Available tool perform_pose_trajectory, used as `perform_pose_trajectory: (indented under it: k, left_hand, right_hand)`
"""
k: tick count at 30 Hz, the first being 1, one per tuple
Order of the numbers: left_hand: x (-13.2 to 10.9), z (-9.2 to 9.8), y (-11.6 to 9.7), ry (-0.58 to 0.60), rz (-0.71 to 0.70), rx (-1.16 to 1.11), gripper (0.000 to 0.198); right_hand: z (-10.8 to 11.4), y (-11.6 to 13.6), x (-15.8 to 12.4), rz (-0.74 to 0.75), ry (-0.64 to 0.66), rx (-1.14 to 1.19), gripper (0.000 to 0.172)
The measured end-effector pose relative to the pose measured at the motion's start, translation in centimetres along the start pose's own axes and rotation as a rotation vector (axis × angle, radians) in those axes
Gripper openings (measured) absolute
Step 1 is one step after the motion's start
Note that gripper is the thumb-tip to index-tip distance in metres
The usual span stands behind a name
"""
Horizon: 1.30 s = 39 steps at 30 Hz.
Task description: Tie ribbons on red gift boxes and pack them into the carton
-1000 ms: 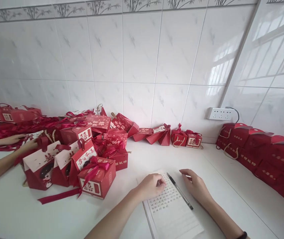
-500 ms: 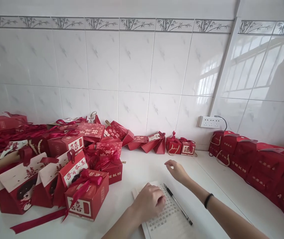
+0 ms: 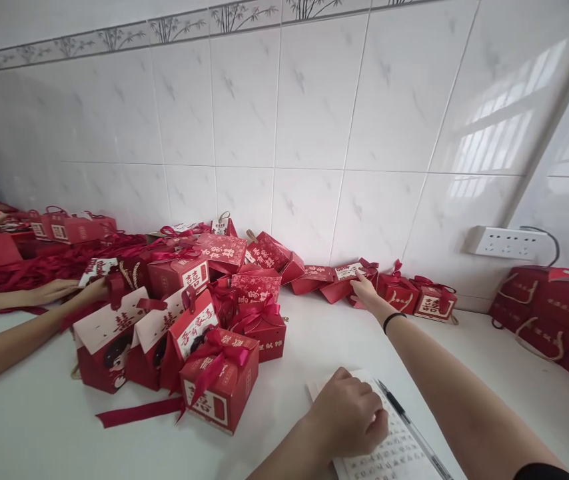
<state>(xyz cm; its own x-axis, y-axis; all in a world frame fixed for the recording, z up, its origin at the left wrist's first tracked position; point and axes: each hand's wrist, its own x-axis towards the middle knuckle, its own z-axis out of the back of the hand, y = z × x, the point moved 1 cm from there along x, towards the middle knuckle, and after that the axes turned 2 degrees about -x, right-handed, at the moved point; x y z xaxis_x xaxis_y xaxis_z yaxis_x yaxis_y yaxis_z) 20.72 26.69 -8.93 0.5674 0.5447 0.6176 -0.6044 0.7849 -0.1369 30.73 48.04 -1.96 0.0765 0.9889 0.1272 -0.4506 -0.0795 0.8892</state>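
Observation:
My left hand [image 3: 349,415] rests curled in a loose fist on the open notebook [image 3: 404,460], with no object visible in it. Handwritten lines cover the page. A black-capped clear pen [image 3: 412,427] lies across the notebook's right side. My right hand [image 3: 364,291], with a black band at the wrist, reaches to the row by the wall. Its fingers are closed on the side of a tilted red gift box [image 3: 337,291] with a white label; the fingertips are partly hidden. Just right of that hand stand a red box with a rope handle [image 3: 398,295] and another red box [image 3: 434,301].
Red boxes with ribbons [image 3: 219,380] crowd the table's left side. Other people's hands [image 3: 57,291] work at the far left among loose red ribbons [image 3: 44,267]. Large red bags [image 3: 559,307] line the right, below a white power strip [image 3: 507,243] on the tiled wall.
My right hand has moved forward from above the table to the tilted gift box. My view has turned left, showing more of the other people's hands. My left hand stays on the notebook.

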Motion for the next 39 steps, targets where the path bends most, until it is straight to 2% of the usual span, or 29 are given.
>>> perform_pose_trajectory:
  k: [3, 6, 11, 13, 15, 17, 18, 20, 22, 24, 26, 30, 34, 39]
  left_hand:
    - [0.0, 0.1, 0.2, 0.001, 0.026, 0.003, 0.020]
    - [0.1, 0.3, 0.2, -0.018, 0.048, -0.005, 0.022]
    - [0.2, 0.9, -0.1, -0.048, 0.061, -0.079, 0.024]
    - [0.2, 1.5, -0.2, -0.102, 0.067, -0.121, 0.022]
    - [0.3, 2.4, -0.1, -0.235, 0.071, -0.168, 0.014]
    - [0.5, 3.4, -0.1, -0.443, 0.089, -0.198, 0.007]
    - [0.6, 4.0, -0.1, -0.559, 0.108, -0.202, 0.012]
    - [0.8, 5.0, -0.1, -0.742, 0.163, -0.203, 0.022]
    - [1.1, 5.8, -0.3, -0.803, 0.217, -0.226, 0.026]
    - [1.4, 6.4, -0.7, -0.748, 0.242, -0.280, 0.024]
    - [1.8, 7.1, -1.3, -0.639, 0.239, -0.329, 0.019]
    - [2.5, 8.8, -2.4, -0.454, 0.202, -0.363, 0.013]
    - [2.8, 10.1, -2.5, -0.400, 0.149, -0.353, 0.007]
    - [2.9, 10.0, -2.6, -0.398, 0.145, -0.373, 0.008]
  right_hand:
    - [-0.3, 0.5, -0.5, 0.025, -0.056, 0.018, 0.026]
    - [0.5, 1.4, -1.9, 0.123, -0.135, 0.005, 0.026]
    - [4.5, 3.3, -6.0, 0.330, -0.283, -0.056, 0.022]
    - [6.5, 3.8, -8.5, 0.402, -0.328, -0.061, 0.020]
    - [8.3, 3.9, -11.5, 0.465, -0.376, -0.055, 0.018]
    - [9.6, 3.3, -14.7, 0.543, -0.420, -0.020, 0.018]
    - [10.0, 2.8, -16.3, 0.600, -0.420, 0.025, 0.018]
    - [10.3, 1.4, -19.1, 0.645, -0.354, 0.111, 0.018]
    - [9.7, -0.3, -21.1, 0.633, -0.249, 0.190, 0.018]
    - [8.8, -1.7, -22.5, 0.607, -0.180, 0.267, 0.016]
    - [7.8, -2.7, -23.4, 0.610, -0.142, 0.320, 0.014]
    - [7.0, -2.8, -24.6, 0.718, -0.129, 0.292, 0.005]
    - [7.0, -2.4, -25.3, 0.820, -0.113, 0.250, 0.010]
    - [6.9, -2.3, -25.7, 0.867, -0.100, 0.232, 0.013]
